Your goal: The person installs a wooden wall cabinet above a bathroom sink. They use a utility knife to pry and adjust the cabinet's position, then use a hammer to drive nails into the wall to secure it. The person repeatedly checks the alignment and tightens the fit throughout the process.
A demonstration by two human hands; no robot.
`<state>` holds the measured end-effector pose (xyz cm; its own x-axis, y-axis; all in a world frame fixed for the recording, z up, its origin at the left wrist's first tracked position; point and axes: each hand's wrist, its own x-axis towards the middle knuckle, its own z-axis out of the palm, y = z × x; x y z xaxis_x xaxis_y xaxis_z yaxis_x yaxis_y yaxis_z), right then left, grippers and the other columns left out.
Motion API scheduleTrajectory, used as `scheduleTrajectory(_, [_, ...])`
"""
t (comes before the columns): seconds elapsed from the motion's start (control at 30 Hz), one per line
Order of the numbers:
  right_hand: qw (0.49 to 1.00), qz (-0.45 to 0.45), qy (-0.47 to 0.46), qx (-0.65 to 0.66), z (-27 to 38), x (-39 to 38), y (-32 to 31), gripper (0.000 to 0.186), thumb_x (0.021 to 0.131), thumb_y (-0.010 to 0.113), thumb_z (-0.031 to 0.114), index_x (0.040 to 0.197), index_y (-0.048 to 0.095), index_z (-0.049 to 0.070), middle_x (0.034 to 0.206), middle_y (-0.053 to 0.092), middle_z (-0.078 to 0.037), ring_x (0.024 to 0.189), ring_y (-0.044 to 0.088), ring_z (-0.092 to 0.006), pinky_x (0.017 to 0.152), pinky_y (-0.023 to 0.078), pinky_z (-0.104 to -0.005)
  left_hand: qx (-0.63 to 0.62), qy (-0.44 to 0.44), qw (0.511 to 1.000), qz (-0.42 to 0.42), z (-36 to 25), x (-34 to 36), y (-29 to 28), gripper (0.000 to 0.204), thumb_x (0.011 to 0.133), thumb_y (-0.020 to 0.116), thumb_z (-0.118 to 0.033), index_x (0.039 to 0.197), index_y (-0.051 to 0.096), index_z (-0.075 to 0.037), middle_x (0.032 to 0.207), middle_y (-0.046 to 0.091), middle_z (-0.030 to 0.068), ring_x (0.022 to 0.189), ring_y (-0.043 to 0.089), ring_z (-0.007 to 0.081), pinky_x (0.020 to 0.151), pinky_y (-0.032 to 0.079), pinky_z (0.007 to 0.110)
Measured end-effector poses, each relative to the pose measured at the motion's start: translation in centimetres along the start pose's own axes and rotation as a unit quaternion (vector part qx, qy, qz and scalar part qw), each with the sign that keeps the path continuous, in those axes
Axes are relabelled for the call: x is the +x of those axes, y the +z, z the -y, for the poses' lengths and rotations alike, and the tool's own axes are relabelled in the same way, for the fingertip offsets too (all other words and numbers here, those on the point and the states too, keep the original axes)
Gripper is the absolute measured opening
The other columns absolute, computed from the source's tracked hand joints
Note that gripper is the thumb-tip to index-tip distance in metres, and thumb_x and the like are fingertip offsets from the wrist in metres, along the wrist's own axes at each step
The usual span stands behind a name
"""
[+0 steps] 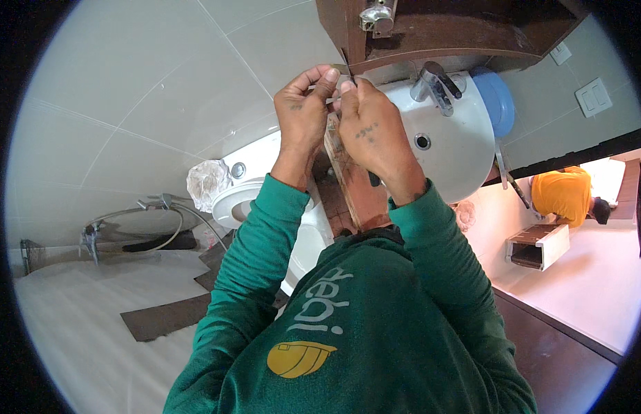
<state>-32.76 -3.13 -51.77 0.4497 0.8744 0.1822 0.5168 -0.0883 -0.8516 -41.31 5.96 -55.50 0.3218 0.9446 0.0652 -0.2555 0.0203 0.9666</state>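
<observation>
From here, a grey tiled wall (148, 90) backs the white washbasin (462, 152) beneath a brown cabinet (465, 34). At that cabinet's lower edge, left hand (300, 117) and right hand (374, 131) pinch a slim dark piece (347, 63), each grip narrow; more room opens leftward.

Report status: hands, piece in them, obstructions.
Left hand and right hand close together, both pinching. Thin dark piece upright between them, exact kind unclear. Brown cabinet edge nearby, may crowd them; white basin to the right.
</observation>
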Motion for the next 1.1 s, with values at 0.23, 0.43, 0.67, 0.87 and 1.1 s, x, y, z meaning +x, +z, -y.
scheduleTrajectory(0.23, [0.999,-0.038,-0.036,0.012,-0.3,-2.9,-0.3,0.039,0.109,0.04,0.03,0.111,0.058,-0.006,0.102,0.068,-0.032,0.098,0.064,-0.0523,0.086,0.05,-0.0564,-0.031,-0.009,0.999,0.0,0.0,0.4,0.0,0.022,0.092,0.08,-0.017,0.106,0.075,0.0,0.09,0.069,0.0053,0.075,0.063,0.0113,0.062,0.059,0.025])
scheduleTrajectory(0.43, [0.999,-0.017,-0.018,0.026,-0.3,-3.6,-0.9,0.038,0.109,0.041,0.028,0.112,0.058,-0.005,0.101,0.066,-0.033,0.1,0.063,-0.0525,0.086,0.049,-0.0564,-0.028,-0.017,0.999,-0.011,-0.6,0.0,-0.1,0.024,0.09,0.082,-0.017,0.107,0.075,0.0,0.089,0.069,0.0047,0.075,0.063,0.0118,0.061,0.058,0.025])
scheduleTrajectory(0.67, [0.997,-0.053,-0.053,0.025,-1.7,-2.7,0.6,0.035,0.109,0.041,0.027,0.109,0.058,-0.004,0.099,0.067,-0.033,0.098,0.064,-0.0528,0.086,0.05,-0.0568,-0.005,-0.01,1.0,0.003,-0.8,0.0,-0.2,0.024,0.09,0.082,-0.017,0.106,0.075,0.0,0.088,0.069,0.0033,0.077,0.062,0.0117,0.062,0.058,0.025])
scheduleTrajectory(0.87, [0.996,-0.024,-0.071,0.038,-3.6,0.2,1.1,0.034,0.107,0.044,0.027,0.108,0.059,-0.003,0.1,0.066,-0.032,0.097,0.063,-0.0519,0.085,0.05,-0.055,-0.024,-0.015,1.0,-0.009,-0.1,0.9,-0.4,0.031,0.092,0.08,-0.019,0.115,0.072,0.0,0.099,0.069,0.0047,0.083,0.063,0.0133,0.066,0.059,0.027])
scheduleTrajectory(1.1, [0.995,0.079,-0.045,0.032,-2.7,-4.5,0.2,0.038,0.107,0.047,0.031,0.107,0.06,-0.005,0.101,0.065,-0.035,0.103,0.062,-0.0531,0.089,0.048,-0.0583,0.009,0.061,0.992,-0.108,-2.4,0.7,-4.7,0.028,0.096,0.075,-0.019,0.115,0.069,0.001,0.102,0.069,0.0072,0.086,0.066,0.0165,0.071,0.059,0.032])
